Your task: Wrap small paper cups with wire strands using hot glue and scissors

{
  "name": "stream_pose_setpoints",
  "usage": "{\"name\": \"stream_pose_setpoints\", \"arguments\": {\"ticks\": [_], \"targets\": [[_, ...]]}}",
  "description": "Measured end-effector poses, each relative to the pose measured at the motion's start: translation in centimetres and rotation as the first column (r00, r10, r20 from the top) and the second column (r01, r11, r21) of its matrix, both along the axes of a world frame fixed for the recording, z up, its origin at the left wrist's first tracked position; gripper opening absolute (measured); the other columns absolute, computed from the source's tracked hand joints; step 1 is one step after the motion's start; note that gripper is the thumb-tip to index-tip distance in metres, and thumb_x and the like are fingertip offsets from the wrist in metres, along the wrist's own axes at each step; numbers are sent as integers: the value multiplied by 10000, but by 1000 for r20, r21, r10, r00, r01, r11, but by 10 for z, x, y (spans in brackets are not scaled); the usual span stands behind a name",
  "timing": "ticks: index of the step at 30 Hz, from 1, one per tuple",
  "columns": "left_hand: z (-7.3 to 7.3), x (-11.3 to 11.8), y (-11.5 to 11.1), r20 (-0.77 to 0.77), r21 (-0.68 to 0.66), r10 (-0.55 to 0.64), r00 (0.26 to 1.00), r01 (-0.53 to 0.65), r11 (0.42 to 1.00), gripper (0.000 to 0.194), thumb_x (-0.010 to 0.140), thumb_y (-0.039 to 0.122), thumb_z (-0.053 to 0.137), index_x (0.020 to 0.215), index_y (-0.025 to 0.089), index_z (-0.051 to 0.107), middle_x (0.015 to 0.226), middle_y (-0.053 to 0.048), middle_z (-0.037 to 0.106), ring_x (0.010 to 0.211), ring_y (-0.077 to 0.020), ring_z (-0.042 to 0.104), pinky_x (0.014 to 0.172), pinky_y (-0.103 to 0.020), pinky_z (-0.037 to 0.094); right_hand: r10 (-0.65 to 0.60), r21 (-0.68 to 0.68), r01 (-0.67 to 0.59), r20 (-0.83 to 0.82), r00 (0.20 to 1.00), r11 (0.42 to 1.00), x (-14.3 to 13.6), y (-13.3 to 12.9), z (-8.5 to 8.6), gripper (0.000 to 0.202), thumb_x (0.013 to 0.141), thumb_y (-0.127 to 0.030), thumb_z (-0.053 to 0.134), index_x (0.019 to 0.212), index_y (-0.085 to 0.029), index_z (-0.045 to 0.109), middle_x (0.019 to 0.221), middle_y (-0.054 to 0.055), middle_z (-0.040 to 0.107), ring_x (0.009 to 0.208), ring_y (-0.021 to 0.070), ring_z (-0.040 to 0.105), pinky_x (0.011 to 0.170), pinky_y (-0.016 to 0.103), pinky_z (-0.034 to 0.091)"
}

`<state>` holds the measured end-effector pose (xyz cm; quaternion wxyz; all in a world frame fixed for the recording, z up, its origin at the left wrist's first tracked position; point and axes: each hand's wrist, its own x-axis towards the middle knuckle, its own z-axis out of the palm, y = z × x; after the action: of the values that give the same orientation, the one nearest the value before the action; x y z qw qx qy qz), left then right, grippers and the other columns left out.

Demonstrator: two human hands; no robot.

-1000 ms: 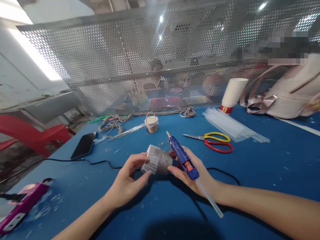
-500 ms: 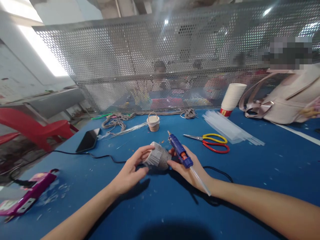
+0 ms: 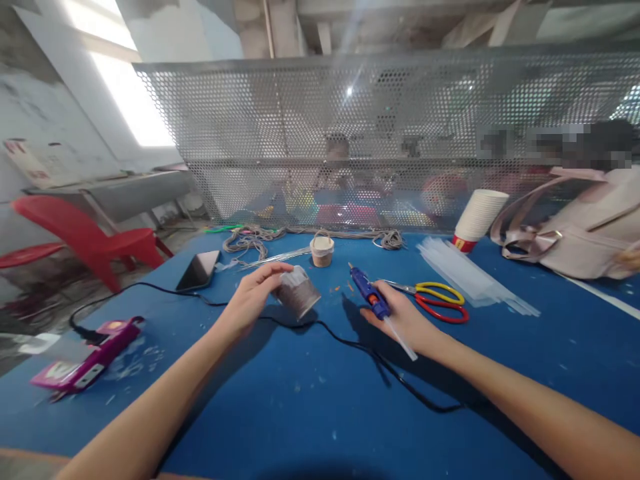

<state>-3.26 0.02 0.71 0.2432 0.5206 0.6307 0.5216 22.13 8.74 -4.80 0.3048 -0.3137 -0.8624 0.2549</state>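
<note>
My left hand (image 3: 256, 293) grips a small cup (image 3: 299, 293) wrapped in grey-brown cord, with a pale band round one end; it is tilted just above the blue table. In my right hand (image 3: 400, 313) is a blue hot glue gun (image 3: 369, 293), its nozzle pointing away and up to the left. A clear glue stick (image 3: 401, 339) sticks out of its back end. Scissors (image 3: 440, 300) with yellow and red handles lie just beyond my right hand. Behind the held cup stands a little basket (image 3: 321, 253) with a pale rim and a handle.
A black cable crosses the blue table (image 3: 310, 413) below both hands. At left lie a phone (image 3: 199, 270) and a purple power strip (image 3: 90, 360). Grey cord (image 3: 250, 241), translucent strips (image 3: 470, 277), stacked paper cups (image 3: 480, 217) and a bag (image 3: 575, 233) line the back, before a perforated metal screen (image 3: 310, 133).
My hands have moved apart. My right hand has let go of the cup and keeps the glue gun, while my left hand has turned the cup and carried it left. The view has shifted.
</note>
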Motion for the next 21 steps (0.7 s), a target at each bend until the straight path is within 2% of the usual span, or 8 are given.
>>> {"name": "stream_pose_setpoints", "arguments": {"ticks": [3,6,8,11,14,18,21], "targets": [[10,-18,7,-202,-17,-33,979,31,999,341,762,298,426,960,184,680,979,-46,714,912,-236,599,775,-326,476,40,65,-49,131,991,997,7,17,4,146,731,-181,570,851,-203,489,866,27,536,755,180,526,683,296,410],[17,-33,16,-485,-95,-183,855,157,983,427,801,255,317,1022,188,677,1099,-51,708,1016,-245,597,862,-349,459,65,103,-94,254,965,990,8,29,7,144,732,-155,554,857,-194,495,899,44,532,767,185,526,690,296,407],[18,-40,23,-571,-136,-251,781,212,968,436,803,233,320,1052,193,675,1125,-47,706,1013,-240,601,920,-374,426,75,121,-119,320,945,985,6,35,8,146,733,-138,539,862,-191,496,906,51,534,790,192,530,709,298,413],[12,-47,33,-607,-162,-312,731,270,949,407,786,227,382,1059,218,683,1148,-33,705,1015,-236,599,996,-408,362,88,141,-156,401,912,978,0,43,9,183,707,-107,533,871,-184,504,934,72,546,860,216,531,767,317,422],[1,-53,38,-620,-170,-347,704,312,935,421,775,222,400,1096,256,671,1201,-16,682,1051,-229,594,1011,-400,356,96,149,-184,463,881,972,-6,49,9,247,684,-69,515,911,-165,526,975,99,565,914,236,531,814,340,423],[-7,-59,33,-522,-114,-365,771,362,925,453,813,265,392,1218,249,594,1250,-49,651,1111,-230,593,976,-369,417,109,143,-211,516,850,967,-11,54,6,310,690,-56,514,982,-147,564,1027,118,588,968,243,544,844,341,426],[-6,-58,26,-442,-60,-327,835,336,940,378,805,266,425,1111,238,644,1156,-53,697,1113,-233,599,987,-365,421,120,135,-227,540,833,965,-9,56,4,370,695,-65,521,1050,-142,590,1100,128,598,1006,249,554,858,345,431]]}}
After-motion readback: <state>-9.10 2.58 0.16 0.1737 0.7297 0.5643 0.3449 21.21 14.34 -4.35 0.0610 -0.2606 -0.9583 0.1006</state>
